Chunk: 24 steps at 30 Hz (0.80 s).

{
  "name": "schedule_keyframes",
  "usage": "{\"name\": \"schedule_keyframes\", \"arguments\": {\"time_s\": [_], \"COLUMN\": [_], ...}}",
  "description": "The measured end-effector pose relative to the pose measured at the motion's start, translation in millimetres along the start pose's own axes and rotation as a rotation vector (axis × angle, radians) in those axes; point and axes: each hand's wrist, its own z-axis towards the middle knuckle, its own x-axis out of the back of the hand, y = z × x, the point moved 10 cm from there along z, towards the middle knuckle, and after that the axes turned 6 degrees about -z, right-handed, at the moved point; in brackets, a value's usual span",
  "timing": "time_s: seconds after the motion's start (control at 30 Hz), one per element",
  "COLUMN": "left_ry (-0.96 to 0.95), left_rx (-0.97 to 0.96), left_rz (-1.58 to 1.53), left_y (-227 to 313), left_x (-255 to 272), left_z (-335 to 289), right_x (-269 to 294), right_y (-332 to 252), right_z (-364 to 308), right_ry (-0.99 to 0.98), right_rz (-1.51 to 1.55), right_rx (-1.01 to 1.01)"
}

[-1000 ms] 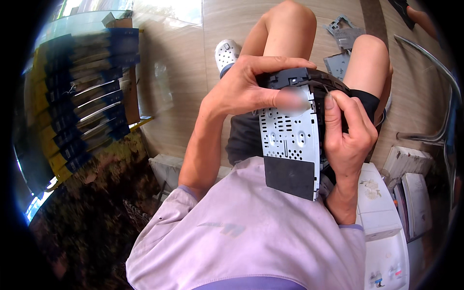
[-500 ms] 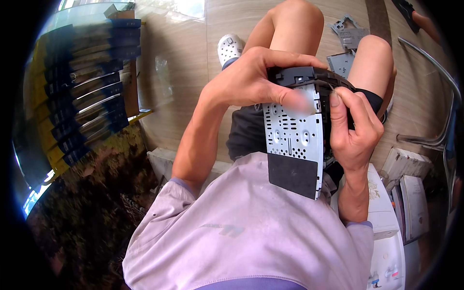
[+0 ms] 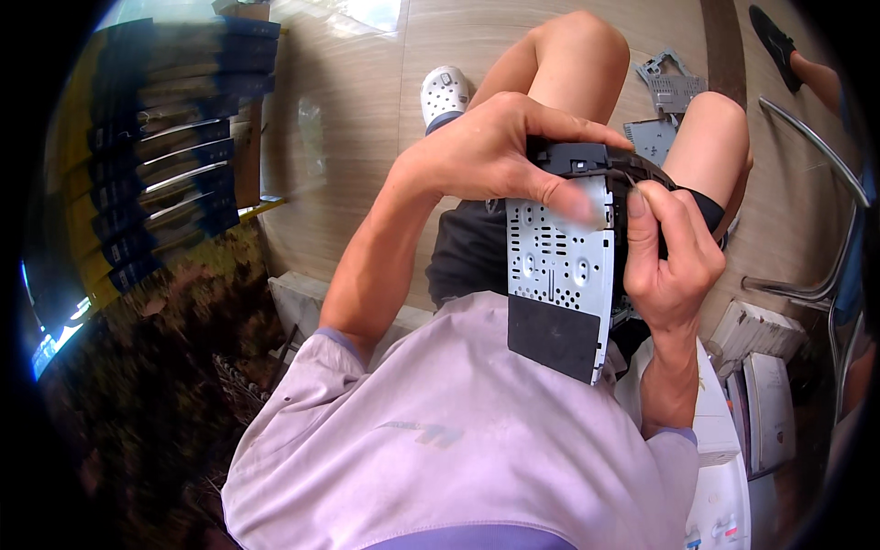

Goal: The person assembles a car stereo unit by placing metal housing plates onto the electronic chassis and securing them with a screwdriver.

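Note:
A car stereo [image 3: 555,275] with a perforated silver metal case is tilted up in front of my chest, a black square patch on its lower part. Its black plastic front panel [image 3: 573,159] is at the far end. My left hand [image 3: 500,151] clasps that end, thumb across the metal and fingers over the black panel. At the stereo's right side, my right hand [image 3: 676,243] is closed in a pinch. A thin, pointed sliver shows at its fingertips, against the black panel's edge; its kind is too small to tell.
Loose grey metal plates [image 3: 674,92] lie on the tiled floor beyond my knees. Blue and yellow packages [image 3: 174,137] are stacked at left. White boxes [image 3: 768,403] and a curved metal chair frame [image 3: 816,137] stand at right. Another person's foot [image 3: 775,46] is at far right.
The view has shifted slightly. Both hands keep their hold on the stereo, and my right fingertips stay at the black panel's edge with little visible movement.

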Motion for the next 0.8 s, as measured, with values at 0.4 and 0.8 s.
{"name": "schedule_keyframes", "arguments": {"time_s": [0.4, 0.8], "left_ry": [0.019, -0.005], "left_rx": [0.023, 0.038], "left_rz": [0.139, 0.156], "left_y": [6.7, 5.8], "left_x": [1.3, 3.8], "left_z": [4.5, 4.9], "right_x": [-0.2, 2.8], "right_y": [6.5, -2.5], "right_z": [-4.4, -1.7], "right_ry": [0.024, 0.045], "right_rz": [0.054, -0.082], "right_rx": [-0.047, 0.032]}}
